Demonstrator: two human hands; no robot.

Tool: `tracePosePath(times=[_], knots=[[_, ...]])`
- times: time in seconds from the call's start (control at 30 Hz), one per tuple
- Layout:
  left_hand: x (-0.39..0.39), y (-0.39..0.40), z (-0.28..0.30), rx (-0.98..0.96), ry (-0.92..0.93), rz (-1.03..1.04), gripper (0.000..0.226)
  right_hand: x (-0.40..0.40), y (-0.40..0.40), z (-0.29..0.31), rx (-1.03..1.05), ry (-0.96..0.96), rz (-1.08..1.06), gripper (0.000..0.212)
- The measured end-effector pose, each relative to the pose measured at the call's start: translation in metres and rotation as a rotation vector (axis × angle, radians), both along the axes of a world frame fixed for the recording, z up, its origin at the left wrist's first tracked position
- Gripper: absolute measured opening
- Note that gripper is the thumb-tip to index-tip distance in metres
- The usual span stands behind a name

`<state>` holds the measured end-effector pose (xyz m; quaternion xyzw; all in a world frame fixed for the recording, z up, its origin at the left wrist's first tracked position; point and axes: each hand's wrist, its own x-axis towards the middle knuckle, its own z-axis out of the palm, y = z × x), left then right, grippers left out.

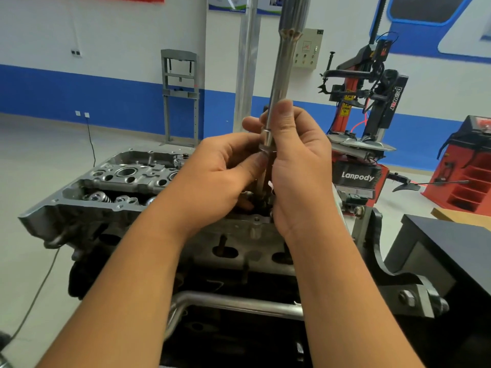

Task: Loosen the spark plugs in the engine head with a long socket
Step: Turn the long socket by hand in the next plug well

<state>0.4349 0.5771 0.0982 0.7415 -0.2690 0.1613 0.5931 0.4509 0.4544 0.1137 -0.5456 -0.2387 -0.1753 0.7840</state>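
Got both hands on the socket [279,83] right now, middle of the frame. My right hand [300,166] is wrapped around the shaft with the thumb up along it, and my left hand [220,176] is pinching the lower bit just under the collar. The socket stands nearly upright, its wide top end running off the top edge of the picture, its bottom end dropping between my palms toward the head [111,187].

Biggest worry from here: if it isn't seated square on the plug, it'll slip or cock sideways once I start turning, and that could round the hex or crack the porcelain. It's leaning slightly as it is, so I'd guess it needs straightening first.

Honestly can't see the plug itself; my hands cover the well. The head spreads to the left and below my grip, with the other wells open at centre left.
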Motion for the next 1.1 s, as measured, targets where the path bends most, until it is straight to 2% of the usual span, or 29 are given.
tracePosePath(times=[0.1, 0.23, 0.4, 0.53, 0.67, 0.8, 0.87, 0.97, 1.03, 1.1], knots=[[-0.0017, -0.0036, 0.0002, -0.028, -0.042, 0.101, 0.019, -0.001, 0.0006, 0.0016, 0.03, 0.043, 0.035, 0.032], [-0.0005, -0.007, -0.0019, -0.037, -0.098, 0.229, 0.022, -0.0022, 0.0014, 0.0004, 0.061, 0.011, 0.042, 0.02], [-0.0036, -0.0029, 0.0003, -0.031, -0.004, 0.024, 0.024, -0.0001, -0.001, -0.0008, 0.048, -0.054, 0.02, 0.022], [-0.0021, -0.0055, -0.0001, -0.047, -0.081, 0.123, 0.016, 0.0007, -0.0006, -0.0011, 0.025, 0.016, 0.039, 0.034], [-0.0001, -0.0094, -0.0023, -0.062, -0.14, 0.221, 0.029, -0.0004, 0.0008, -0.0005, 0.054, 0.003, 0.04, 0.023], [-0.0012, -0.0064, -0.0003, -0.054, -0.053, 0.008, 0.02, 0.0019, 0.0002, -0.0016, 0.006, -0.047, -0.022, 0.031], [-0.0006, -0.0049, 0.0003, -0.049, -0.038, 0.02, 0.023, 0.0019, 0.0002, -0.0011, 0.008, -0.013, -0.01, 0.035], [0.0003, -0.0084, -0.0001, -0.079, -0.086, 0.133, 0.014, 0.0001, 0.0, -0.0002, 0.037, 0.006, 0.021, 0.022], [0.0007, -0.0095, -0.0013, -0.096, -0.112, 0.201, 0.016, -0.0002, 0.0, -0.0007, 0.027, -0.015, 0.001, 0.018], [-0.0001, -0.0079, -0.001, -0.086, -0.103, 0.168, 0.016, -0.0002, 0.001, -0.0009, 0.01, -0.031, -0.003, 0.017]])
